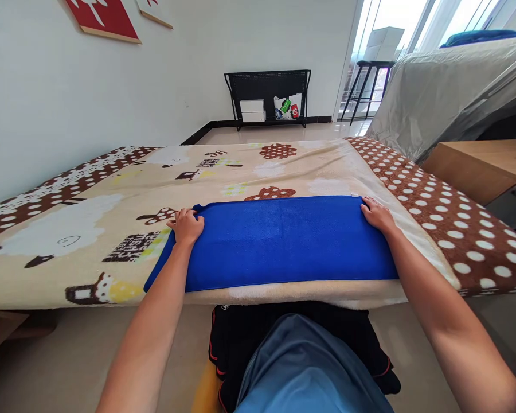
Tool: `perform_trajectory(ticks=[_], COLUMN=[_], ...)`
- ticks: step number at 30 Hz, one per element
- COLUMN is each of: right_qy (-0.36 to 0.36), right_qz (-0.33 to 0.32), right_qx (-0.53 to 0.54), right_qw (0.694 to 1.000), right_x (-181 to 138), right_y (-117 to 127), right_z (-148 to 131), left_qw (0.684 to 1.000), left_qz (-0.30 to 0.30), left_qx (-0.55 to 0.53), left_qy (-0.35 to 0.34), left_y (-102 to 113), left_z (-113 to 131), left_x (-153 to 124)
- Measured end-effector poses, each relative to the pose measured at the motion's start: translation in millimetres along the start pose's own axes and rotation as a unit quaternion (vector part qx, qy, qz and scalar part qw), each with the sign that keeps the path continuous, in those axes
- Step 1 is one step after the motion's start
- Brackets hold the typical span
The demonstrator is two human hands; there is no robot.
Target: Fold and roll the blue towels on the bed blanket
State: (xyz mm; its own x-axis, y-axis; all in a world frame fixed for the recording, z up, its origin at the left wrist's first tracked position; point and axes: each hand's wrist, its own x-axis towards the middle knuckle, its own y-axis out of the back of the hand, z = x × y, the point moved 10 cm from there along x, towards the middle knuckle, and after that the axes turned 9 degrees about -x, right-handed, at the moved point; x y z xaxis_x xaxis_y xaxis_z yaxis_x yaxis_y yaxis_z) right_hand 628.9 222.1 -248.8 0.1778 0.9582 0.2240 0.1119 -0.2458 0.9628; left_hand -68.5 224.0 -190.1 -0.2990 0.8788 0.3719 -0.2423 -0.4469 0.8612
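Note:
A folded blue cloth (279, 241) lies flat across the near side of a bed covered by a cream blanket with sheep and brown dotted edges (112, 201). My left hand (186, 225) rests on the cloth's far left corner, fingers curled over the edge and gripping it. My right hand (377, 214) sits on the far right corner, fingers bent down onto the cloth's edge. Both arms reach forward from either side of my body.
A wooden table (481, 163) stands at the right, with a grey-covered piece of furniture (447, 86) behind it. A black wire rack (269, 97) with boxes stands against the far wall. A black garment (241, 338) lies below the bed edge.

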Motion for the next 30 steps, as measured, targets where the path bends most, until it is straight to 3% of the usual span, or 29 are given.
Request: perform_trajectory(ticks=[6, 13, 20, 26, 30], right_qy=[-0.001, -0.005, -0.002, -0.003, -0.004], right_qz=[0.000, 0.003, 0.005, 0.010, 0.008], right_qx=[0.000, 0.001, 0.003, 0.005, 0.004], right_qw=[1.000, 1.000, 1.000, 1.000, 1.000], right_x=[-1, -2, -2, -2, -1], right_y=[0, 2, 2, 3, 2], right_z=[0, 1, 1, 1, 2], left_qw=[1.000, 0.997, 0.998, 0.997, 0.998], left_qz=[0.010, -0.010, -0.062, 0.004, -0.005], left_qx=[0.012, 0.034, 0.002, -0.015, -0.018], left_qy=[-0.017, 0.061, -0.032, 0.079, 0.065], left_y=[2, -3, -12, 2, -1], left_z=[7, -11, 10, -17, -17], left_x=[-5, -6, -6, -3, -1])
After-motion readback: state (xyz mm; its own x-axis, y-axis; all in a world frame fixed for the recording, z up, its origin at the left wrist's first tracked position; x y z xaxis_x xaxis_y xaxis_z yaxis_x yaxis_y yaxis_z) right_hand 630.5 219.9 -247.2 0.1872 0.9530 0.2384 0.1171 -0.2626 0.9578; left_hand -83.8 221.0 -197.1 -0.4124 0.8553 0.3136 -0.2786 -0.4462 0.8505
